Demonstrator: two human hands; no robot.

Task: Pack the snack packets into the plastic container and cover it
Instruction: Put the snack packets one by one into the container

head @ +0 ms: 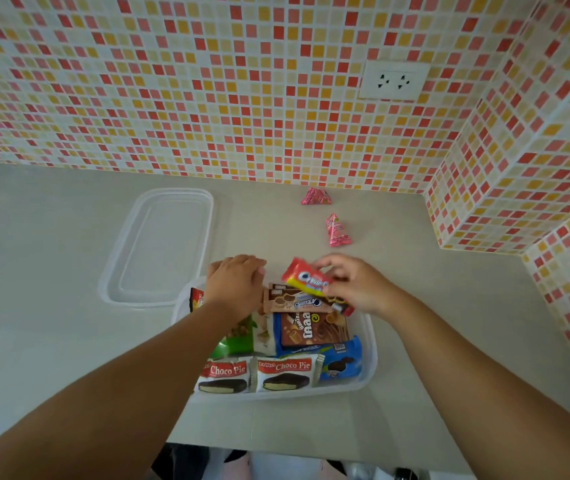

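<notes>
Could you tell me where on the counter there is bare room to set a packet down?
Bare counter lies left of the lid, and right of the plastic container toward the tiled wall. A strip runs between container and near edge. The far right holds two pink packets. The container is crowded; the left hand and right hand, holding a red packet, work over it.

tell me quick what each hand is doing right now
Left hand: fingers curled down inside the plastic container; what it grips, if anything, is hidden.
Right hand: pinching a red Oreo packet.
</notes>
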